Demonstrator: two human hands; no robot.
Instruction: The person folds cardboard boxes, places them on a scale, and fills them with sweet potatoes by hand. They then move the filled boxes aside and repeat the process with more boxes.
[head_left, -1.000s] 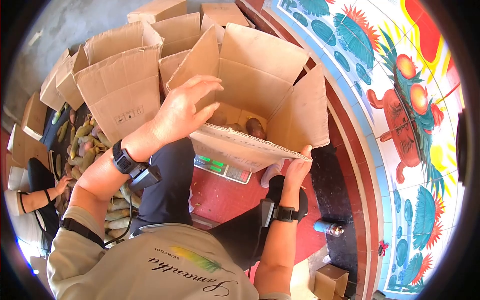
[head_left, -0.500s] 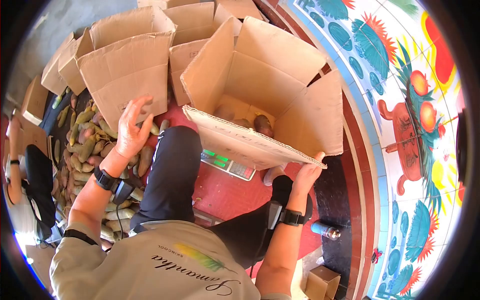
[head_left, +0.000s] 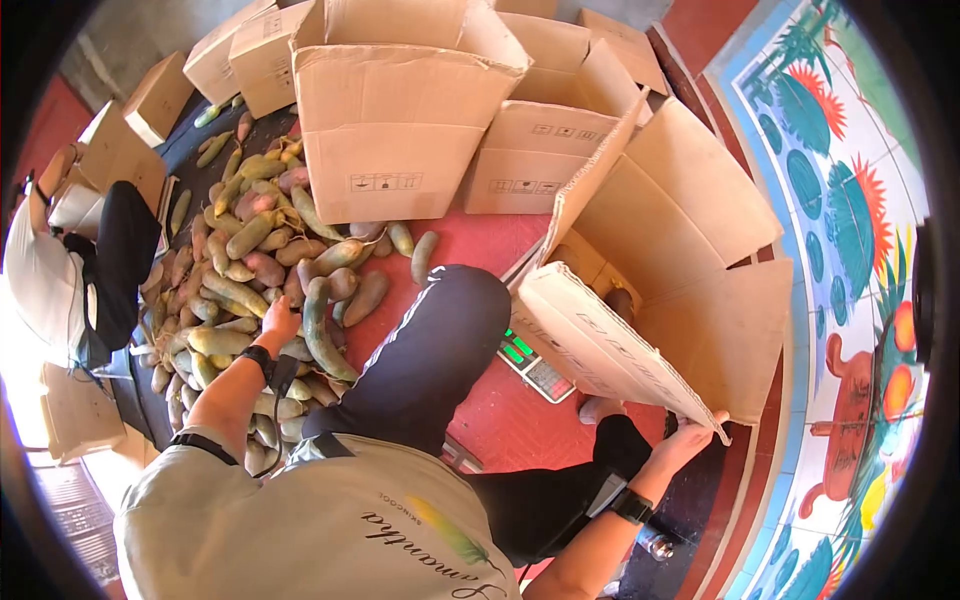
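My left hand (head_left: 283, 320) is down at the pile of long green and reddish radishes (head_left: 262, 232), close beside a curved green one (head_left: 320, 325). Its fingers point into the pile and are mostly hidden, so I cannot tell whether they grip a radish. My right hand (head_left: 688, 442) pinches the corner of the near flap of an open cardboard box (head_left: 690, 210). A dark reddish radish (head_left: 620, 302) shows at the bottom of that box. Under the box sits a scale with a lit green display (head_left: 517, 348).
Open cardboard boxes (head_left: 400, 130) (head_left: 540, 150) stand beyond my knee on the red floor (head_left: 510, 420). Another person (head_left: 60, 260) sits at the left edge. A painted tile wall (head_left: 850, 220) runs along the right, with a blue bottle (head_left: 655, 545) near my right arm.
My left hand has gone from raised and spread above the floor down to the radish pile. My right hand still holds the box flap. The view has swung left.
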